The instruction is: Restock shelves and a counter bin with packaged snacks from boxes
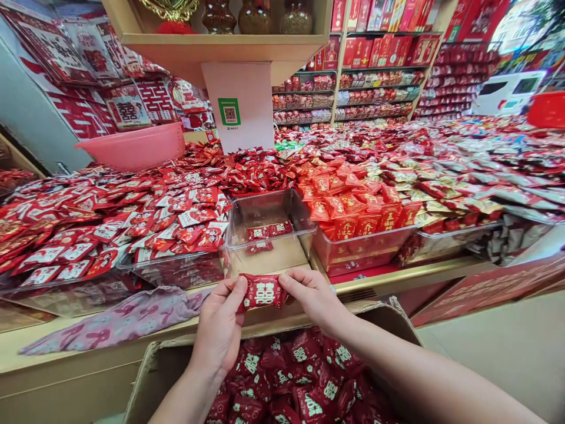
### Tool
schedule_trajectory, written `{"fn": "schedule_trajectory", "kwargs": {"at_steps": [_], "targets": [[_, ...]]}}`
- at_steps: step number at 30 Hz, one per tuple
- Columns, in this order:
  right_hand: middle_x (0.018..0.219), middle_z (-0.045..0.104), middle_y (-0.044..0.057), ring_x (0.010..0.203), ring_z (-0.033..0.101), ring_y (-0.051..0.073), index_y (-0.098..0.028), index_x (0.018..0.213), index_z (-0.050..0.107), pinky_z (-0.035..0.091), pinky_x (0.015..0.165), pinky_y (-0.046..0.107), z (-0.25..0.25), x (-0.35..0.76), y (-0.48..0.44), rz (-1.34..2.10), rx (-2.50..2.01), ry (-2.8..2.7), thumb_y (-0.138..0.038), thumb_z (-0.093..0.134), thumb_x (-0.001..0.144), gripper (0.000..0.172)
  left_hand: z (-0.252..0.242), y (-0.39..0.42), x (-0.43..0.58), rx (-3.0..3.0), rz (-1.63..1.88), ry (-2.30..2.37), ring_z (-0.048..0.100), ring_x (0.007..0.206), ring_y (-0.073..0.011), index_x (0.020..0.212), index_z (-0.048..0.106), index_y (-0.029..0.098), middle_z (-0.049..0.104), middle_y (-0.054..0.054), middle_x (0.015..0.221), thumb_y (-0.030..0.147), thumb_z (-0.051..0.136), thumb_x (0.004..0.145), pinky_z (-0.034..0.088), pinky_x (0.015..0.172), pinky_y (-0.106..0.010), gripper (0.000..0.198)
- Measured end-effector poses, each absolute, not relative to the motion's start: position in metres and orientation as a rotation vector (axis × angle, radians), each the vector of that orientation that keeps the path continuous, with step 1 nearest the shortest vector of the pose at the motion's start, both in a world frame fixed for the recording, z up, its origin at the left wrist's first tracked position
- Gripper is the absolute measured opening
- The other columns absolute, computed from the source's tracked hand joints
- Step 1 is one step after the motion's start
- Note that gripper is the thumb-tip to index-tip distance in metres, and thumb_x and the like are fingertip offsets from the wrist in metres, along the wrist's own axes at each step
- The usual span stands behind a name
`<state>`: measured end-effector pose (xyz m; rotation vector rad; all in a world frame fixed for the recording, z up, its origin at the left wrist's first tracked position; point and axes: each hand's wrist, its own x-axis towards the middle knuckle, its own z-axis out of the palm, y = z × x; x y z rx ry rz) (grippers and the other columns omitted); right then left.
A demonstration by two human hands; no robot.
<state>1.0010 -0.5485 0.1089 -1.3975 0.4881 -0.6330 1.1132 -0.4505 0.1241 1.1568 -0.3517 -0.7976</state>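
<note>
Between my two hands is a dark red wrapped candy packet (pixel 263 292) with white double-happiness characters, held flat and facing me. My left hand (pixel 220 321) pinches its left end with thumb and fingers. The right end is gripped by my right hand (pixel 311 294). Just beyond stands a clear plastic bin (pixel 286 254), with a few similar packets (pixel 269 231) lying on its floor. Below my hands, an open cardboard box (pixel 148 365) holds many of the same dark red packets (pixel 304 377).
Bins of red packets (pixel 176 224) lie left; one of orange-red packets (pixel 362 206) stands right. A pink basket (pixel 136 147) rests on packets at the back left. A patterned cloth (pixel 115 321) lies on the counter edge. A shelf (pixel 220 44) overhangs the counter.
</note>
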Motion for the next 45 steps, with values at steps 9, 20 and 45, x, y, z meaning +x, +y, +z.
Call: {"fn": "schedule_trajectory", "kwargs": {"at_steps": [9, 20, 45], "targets": [[0.058, 0.050, -0.002, 0.053, 0.044, 0.007, -0.013, 0.067, 0.054, 0.038, 0.053, 0.021, 0.111, 0.999, -0.547, -0.658, -1.350, 0.451, -0.045, 0.054, 0.074, 0.033, 0.119, -0.445, 1.109, 1.315, -0.865, -0.670, 0.055, 0.073, -0.0133, 0.091, 0.062, 0.017, 0.065, -0.004, 0.088, 0.028, 0.066, 0.068, 0.046, 0.059, -0.022, 0.025], [0.073, 0.059, 0.001, 0.062, 0.053, 0.007, -0.012, 0.080, 0.059, 0.045, 0.058, 0.021, 0.113, 0.996, -0.545, -0.463, -1.188, 0.336, -0.031, 0.070, 0.060, 0.029, 0.121, -0.444, 1.108, 1.229, -0.958, -0.641, 0.056, 0.071, -0.0125, 0.093, 0.064, 0.017, 0.067, -0.004, 0.086, 0.024, 0.065, 0.069, 0.044, 0.064, -0.022, 0.024], [0.056, 0.054, -0.002, 0.053, 0.047, 0.007, -0.013, 0.063, 0.054, 0.037, 0.056, 0.021, 0.110, 0.995, -0.540, -0.488, -1.330, 0.439, -0.043, 0.060, 0.069, 0.031, 0.121, -0.444, 1.107, 1.230, -0.970, -0.602, 0.061, 0.080, -0.0188, 0.090, 0.067, 0.013, 0.070, -0.007, 0.084, 0.025, 0.065, 0.069, 0.044, 0.078, -0.029, 0.024]]}}
